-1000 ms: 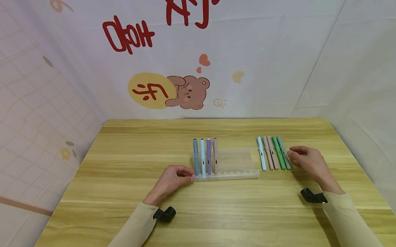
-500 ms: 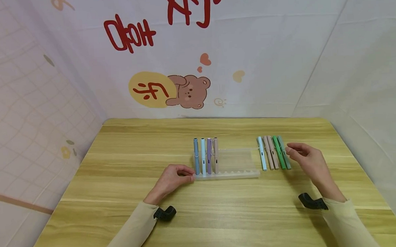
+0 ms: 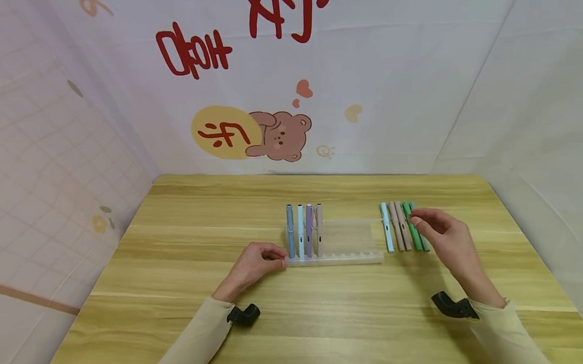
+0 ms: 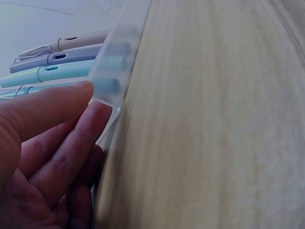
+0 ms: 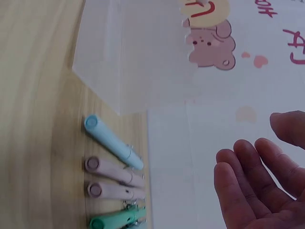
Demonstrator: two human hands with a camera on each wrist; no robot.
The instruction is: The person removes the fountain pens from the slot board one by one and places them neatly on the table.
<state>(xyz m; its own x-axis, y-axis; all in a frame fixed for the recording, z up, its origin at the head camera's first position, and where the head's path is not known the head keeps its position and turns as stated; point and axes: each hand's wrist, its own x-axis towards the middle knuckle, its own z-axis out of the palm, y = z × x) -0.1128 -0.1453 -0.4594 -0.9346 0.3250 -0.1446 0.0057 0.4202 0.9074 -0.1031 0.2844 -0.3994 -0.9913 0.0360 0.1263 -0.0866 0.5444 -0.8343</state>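
My left hand point(image 3: 253, 265) pinches the left end of a clear plastic pen rack point(image 3: 348, 260), thumb in front and fingers behind in the left wrist view. Held in the rack's left slots are a grey-blue pen point(image 3: 290, 233), a light blue pen point(image 3: 300, 225), a purple pen point(image 3: 309, 238) and a pinkish-beige pen point(image 3: 319, 229). To the right lies a row of loose pens: light blue point(image 3: 387, 229), two mauve-brown point(image 3: 400, 237), bright green point(image 3: 415, 239) and grey-green point(image 3: 425, 245). Over the green ones hovers my right hand point(image 3: 447, 240), fingers relaxed, holding nothing.
The wooden table point(image 3: 327, 321) meets a white cloth backdrop point(image 3: 389, 63) with a printed bear and red characters. Cloth walls also stand at left and right. Each wrist wears a black camera mount point(image 3: 243, 315).
My right hand has lifted off the grey-green pen's side and shifted left over the green pens. The left hand stays at the rack's end; the pens have not moved.
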